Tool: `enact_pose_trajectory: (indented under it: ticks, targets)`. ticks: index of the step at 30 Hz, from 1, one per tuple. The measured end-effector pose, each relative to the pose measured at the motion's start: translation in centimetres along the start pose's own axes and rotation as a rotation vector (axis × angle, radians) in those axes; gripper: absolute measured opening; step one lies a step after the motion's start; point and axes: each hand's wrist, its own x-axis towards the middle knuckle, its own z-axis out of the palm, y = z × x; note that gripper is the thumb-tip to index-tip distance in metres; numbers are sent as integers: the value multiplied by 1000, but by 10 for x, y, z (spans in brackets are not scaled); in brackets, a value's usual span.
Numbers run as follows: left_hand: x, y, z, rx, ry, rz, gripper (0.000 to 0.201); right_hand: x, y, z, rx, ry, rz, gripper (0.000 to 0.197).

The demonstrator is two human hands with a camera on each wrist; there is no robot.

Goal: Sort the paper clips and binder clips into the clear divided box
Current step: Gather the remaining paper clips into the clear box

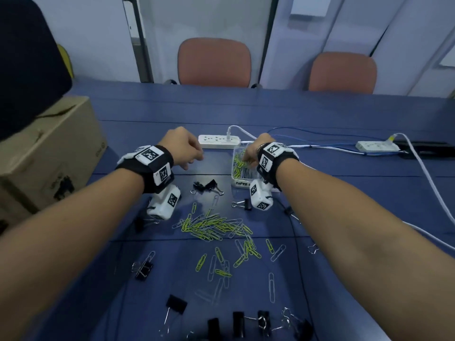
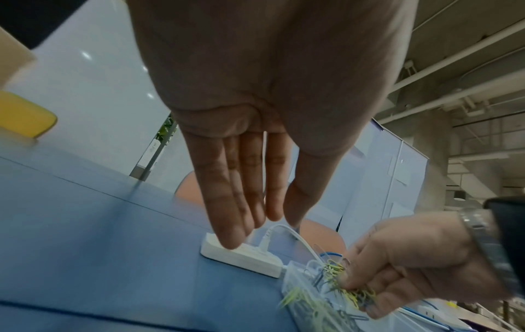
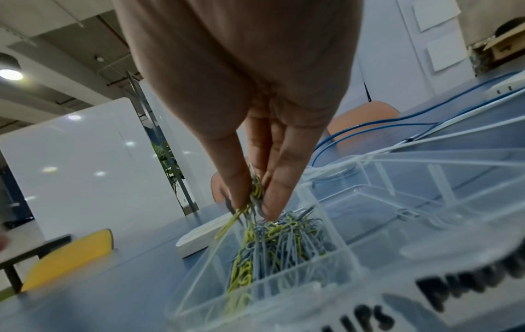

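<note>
The clear divided box (image 1: 236, 183) stands on the blue table right of centre, its near-left compartment (image 3: 287, 244) heaped with yellow and grey paper clips. My right hand (image 3: 254, 202) hovers over that compartment and pinches a small bunch of paper clips (image 3: 257, 191) between thumb and fingers; it also shows in the head view (image 1: 247, 161). My left hand (image 2: 270, 224) floats left of the box with fingers straight and nothing in it. A pile of paper clips (image 1: 211, 225) lies nearer me, with black binder clips (image 1: 206, 187) scattered around.
A white power strip (image 1: 219, 141) lies just behind the box, a second one (image 1: 376, 145) far right, with blue and white cables between them. A cardboard box (image 1: 49, 156) stands at the left. More binder clips (image 1: 238, 321) line the near edge.
</note>
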Motion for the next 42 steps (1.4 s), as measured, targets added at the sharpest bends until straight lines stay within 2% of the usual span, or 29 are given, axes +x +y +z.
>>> enact_pose_trajectory:
  ticks: [4,7,13,18,27,30,34,38,40,42]
  targets:
    - [-11,-8,-3,42,-17,13,3,-10,-5,-3,-114,32,-7,29]
    - [-15,-9,-2,70,-17,26,4,-4,-7,0,-101,-23,3,36]
    - [-16,-5,1,112,14,49,3,-13,-9,-7,-130,29,-26,26]
    - [-13,-3,7,119,32,38,6,-11,-5,-12,-116,-30,-35,27]
    - [-32,12,18,125,-13,122,4,-93,-9,-69,353,-125,-88,17]
    - [-50,16,27,168,-59,148,6,-125,0,-82,382,-180,-117,17]
    - [-84,18,37,316,-207,163,7,-163,29,-78,195,-314,-182,17]
    - [-129,8,53,473,-481,147,22,-186,70,-55,-157,-492,-216,23]
    - [-149,0,62,525,-569,134,36,-192,86,-46,-392,-526,-224,38]
    - [-163,-6,70,526,-652,117,39,-199,98,-40,-646,-533,-258,52]
